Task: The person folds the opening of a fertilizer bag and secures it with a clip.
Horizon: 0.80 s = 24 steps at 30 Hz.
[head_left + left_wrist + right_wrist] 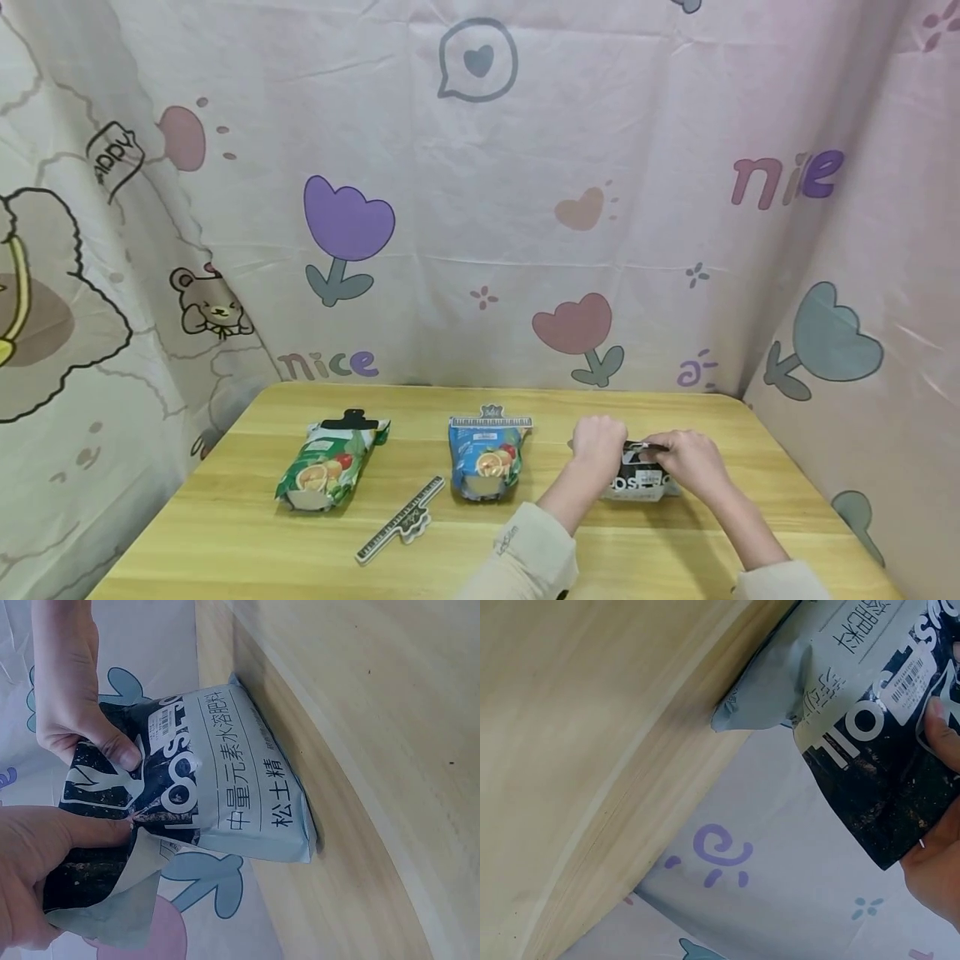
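Both hands grip the top of a black and light-grey fertilizer bag (pixel 637 485) on the right part of the table. My left hand (pixel 600 442) holds the top's left side, its thumb pressed against the front in the left wrist view. My right hand (pixel 693 462) pinches the other side; its thumb (pixel 941 731) lies on the black front in the right wrist view. Between the hands the black top is creased and bent. White lettering and a barcode label (pixel 161 726) show on the bag's front.
On the wooden table (pixel 285 554), a green bag (pixel 322 475) with a black clip (pixel 351 420) lies at left. A blue bag (pixel 486 462) bears a ruler-patterned clip (pixel 491 421). A similar loose clip (pixel 401 521) lies between them, nearer the front. Printed curtains (pixel 450 208) stand behind.
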Tool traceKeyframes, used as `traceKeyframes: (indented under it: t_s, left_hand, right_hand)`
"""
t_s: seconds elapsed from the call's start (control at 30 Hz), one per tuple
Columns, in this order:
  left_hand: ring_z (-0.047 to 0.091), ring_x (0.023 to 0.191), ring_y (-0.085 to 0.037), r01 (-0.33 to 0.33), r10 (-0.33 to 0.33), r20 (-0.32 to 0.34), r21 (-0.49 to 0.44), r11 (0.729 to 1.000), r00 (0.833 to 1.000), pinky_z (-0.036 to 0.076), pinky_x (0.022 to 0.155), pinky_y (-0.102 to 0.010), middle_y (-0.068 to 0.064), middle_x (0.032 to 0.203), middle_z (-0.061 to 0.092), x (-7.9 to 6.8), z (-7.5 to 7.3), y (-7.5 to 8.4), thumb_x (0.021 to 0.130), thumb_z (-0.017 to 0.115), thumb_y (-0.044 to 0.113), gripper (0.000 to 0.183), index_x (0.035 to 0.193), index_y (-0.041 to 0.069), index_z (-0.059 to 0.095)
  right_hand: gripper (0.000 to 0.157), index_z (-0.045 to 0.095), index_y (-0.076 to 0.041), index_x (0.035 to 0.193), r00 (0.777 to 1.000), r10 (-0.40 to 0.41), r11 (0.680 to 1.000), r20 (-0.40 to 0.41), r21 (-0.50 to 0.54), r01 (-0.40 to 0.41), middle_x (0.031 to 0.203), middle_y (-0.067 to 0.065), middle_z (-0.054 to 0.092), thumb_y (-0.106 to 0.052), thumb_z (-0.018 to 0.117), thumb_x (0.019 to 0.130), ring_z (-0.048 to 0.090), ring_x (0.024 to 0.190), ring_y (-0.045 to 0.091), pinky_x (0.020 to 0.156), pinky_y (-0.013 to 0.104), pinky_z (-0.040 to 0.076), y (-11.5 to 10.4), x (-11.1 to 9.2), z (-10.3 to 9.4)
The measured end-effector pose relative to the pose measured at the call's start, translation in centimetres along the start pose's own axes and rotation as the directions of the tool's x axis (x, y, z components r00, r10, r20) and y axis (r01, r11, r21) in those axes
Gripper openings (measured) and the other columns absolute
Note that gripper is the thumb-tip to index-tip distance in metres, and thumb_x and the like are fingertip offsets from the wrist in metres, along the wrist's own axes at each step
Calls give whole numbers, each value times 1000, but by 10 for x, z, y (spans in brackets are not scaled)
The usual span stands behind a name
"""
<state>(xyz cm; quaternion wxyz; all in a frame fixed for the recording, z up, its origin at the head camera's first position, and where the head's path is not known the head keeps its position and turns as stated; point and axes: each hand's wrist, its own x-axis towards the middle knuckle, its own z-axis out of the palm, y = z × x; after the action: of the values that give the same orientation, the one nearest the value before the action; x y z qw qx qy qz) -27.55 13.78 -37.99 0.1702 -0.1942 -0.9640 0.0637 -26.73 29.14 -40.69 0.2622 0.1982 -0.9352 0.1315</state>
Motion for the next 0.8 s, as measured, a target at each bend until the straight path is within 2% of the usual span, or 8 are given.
traceKeyframes:
  t_s: [0.23, 0.43, 0.67, 0.8]
  left_hand:
    - [44, 53, -5, 25, -25, 5, -7, 1000, 1000, 37, 43, -20, 11, 60, 55, -1, 5, 1, 74, 75, 24, 11, 74, 33, 68]
    - [40, 50, -5, 23, -23, -23, 1, 1000, 999, 35, 41, -19, 11, 57, 51, 1, 5, 2, 75, 73, 23, 12, 74, 33, 68]
    - [42, 52, -5, 21, -21, 3, -11, 1000, 1000, 37, 42, -19, 10, 60, 54, 3, 4, 1, 75, 74, 22, 12, 77, 33, 69]
    - [44, 53, -4, 22, -22, -4, -18, 1000, 1000, 38, 42, -20, 10, 61, 56, 2, 5, 1, 76, 73, 22, 12, 75, 33, 69]
  right_hand:
    - [14, 75, -14, 77, 1000, 11, 1000, -1, -6, -11, 75, 3, 69, -13, 80, 63, 63, 62, 23, 49, 34, 46, 0, -1, 5]
    - [15, 75, -13, 76, 1000, 27, 1000, -8, -7, -27, 74, 4, 69, -11, 81, 63, 61, 59, 21, 45, 31, 43, 0, 0, 4]
    - [16, 75, -13, 75, 999, 1, 1000, -40, -25, -2, 73, 3, 69, -13, 82, 61, 62, 61, 23, 47, 35, 46, 1, 1, 4]
    - [16, 75, -13, 76, 999, -6, 1000, -53, -24, 5, 74, 4, 69, -13, 82, 61, 63, 63, 25, 49, 36, 47, 1, 1, 7]
